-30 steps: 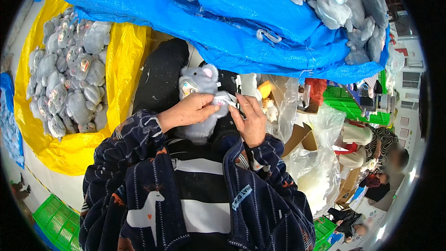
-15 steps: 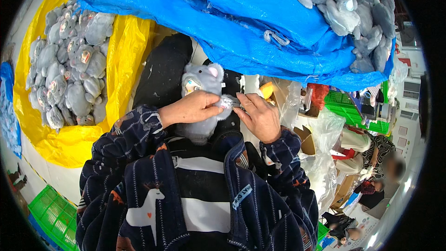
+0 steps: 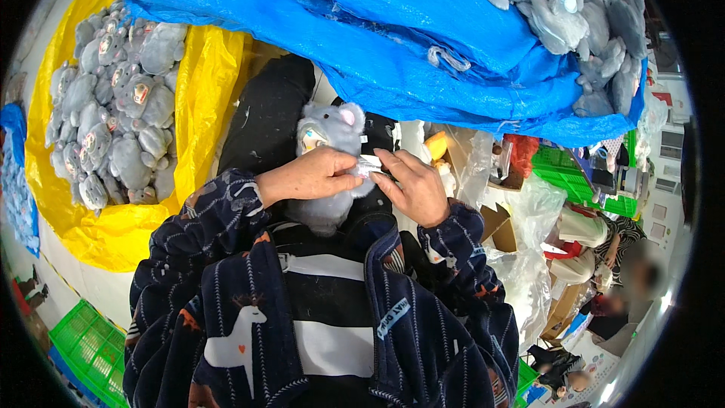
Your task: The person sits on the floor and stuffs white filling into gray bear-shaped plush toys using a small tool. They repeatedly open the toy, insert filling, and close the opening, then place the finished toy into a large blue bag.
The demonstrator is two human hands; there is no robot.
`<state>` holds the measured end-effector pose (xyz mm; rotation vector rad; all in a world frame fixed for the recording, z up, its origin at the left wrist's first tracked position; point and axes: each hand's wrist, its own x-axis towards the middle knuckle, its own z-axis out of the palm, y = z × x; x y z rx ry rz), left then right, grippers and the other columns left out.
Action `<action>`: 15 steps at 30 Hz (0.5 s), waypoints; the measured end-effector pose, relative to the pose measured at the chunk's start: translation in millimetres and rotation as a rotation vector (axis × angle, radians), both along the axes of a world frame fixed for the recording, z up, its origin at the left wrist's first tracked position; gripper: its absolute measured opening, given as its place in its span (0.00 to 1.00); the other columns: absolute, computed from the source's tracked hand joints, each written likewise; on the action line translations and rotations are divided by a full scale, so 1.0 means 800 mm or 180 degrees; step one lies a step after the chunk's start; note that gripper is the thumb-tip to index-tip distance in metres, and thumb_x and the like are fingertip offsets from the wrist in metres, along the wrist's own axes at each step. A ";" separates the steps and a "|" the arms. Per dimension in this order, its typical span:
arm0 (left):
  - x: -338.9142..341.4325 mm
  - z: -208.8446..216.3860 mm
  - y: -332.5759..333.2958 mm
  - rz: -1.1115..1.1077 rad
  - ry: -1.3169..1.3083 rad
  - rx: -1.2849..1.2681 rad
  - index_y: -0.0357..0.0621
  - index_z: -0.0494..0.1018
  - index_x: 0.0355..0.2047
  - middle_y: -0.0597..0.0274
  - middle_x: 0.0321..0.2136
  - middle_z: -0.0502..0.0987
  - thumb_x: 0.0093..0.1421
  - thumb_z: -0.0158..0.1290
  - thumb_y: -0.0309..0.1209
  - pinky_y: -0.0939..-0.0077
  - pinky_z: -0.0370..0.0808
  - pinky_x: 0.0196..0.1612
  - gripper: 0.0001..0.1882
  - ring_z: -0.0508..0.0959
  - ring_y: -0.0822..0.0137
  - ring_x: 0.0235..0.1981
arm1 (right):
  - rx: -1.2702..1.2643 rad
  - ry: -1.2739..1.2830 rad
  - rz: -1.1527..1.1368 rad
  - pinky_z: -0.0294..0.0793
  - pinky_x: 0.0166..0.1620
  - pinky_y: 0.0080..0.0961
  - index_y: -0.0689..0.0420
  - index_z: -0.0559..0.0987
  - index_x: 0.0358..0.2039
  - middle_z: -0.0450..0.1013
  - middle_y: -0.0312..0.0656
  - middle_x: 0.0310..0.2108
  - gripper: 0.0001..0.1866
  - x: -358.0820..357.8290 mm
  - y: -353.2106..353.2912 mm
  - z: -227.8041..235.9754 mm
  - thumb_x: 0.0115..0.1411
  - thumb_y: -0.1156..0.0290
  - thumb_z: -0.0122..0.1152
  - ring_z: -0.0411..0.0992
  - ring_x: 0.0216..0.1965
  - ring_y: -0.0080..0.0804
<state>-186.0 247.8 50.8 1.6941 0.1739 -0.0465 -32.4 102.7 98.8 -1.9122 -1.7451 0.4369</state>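
A grey plush toy (image 3: 333, 127) with pink inner ears and a dark eye lies across my lap, its head away from me. My left hand (image 3: 317, 177) is closed on the toy's middle, thumb and fingertips gripping its right side. At that side a small whitish patch (image 3: 368, 164) shows between my two hands; whether it is stuffing or fabric I cannot make out. My right hand (image 3: 418, 187) is pinched at this patch, thumb below and fingers above. What sits between those fingertips is too small to name.
On the left stands a yellow sack (image 3: 204, 98) full of similar grey plush toys (image 3: 124, 121). A big blue sack (image 3: 423, 45) with more toys spans the far side. To the right are clear plastic bags (image 3: 525, 272), an open carton (image 3: 498, 228) and a green crate (image 3: 555, 170); people sit beyond.
My right hand has shifted slightly left and its fingers have drawn in at the toy's side, where more of the white patch shows. My left hand keeps its hold.
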 end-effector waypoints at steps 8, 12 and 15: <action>0.000 -0.001 0.005 -0.0130 0.0097 0.0026 0.36 0.68 0.23 0.63 0.13 0.66 0.56 0.53 0.35 0.74 0.62 0.21 0.14 0.64 0.75 0.17 | 0.0038 -0.0230 0.0384 0.70 0.28 0.31 0.58 0.74 0.44 0.68 0.41 0.27 0.18 0.010 0.004 0.016 0.52 0.66 0.60 0.71 0.25 0.38; 0.002 0.002 0.003 -0.0088 0.0279 -0.0442 0.36 0.67 0.23 0.64 0.14 0.67 0.57 0.52 0.36 0.75 0.62 0.21 0.15 0.64 0.76 0.17 | 0.0343 0.2825 -0.0836 0.61 0.21 0.19 0.59 0.73 0.43 0.65 0.33 0.24 0.17 -0.008 -0.009 -0.024 0.58 0.60 0.56 0.64 0.18 0.23; -0.001 -0.002 -0.001 -0.0019 0.0174 -0.0060 0.35 0.67 0.23 0.63 0.14 0.67 0.57 0.52 0.37 0.74 0.63 0.21 0.15 0.65 0.75 0.17 | 0.1229 0.5230 -0.1854 0.48 0.19 0.13 0.58 0.71 0.44 0.57 0.26 0.19 0.17 0.011 -0.004 0.000 0.62 0.59 0.49 0.50 0.16 0.14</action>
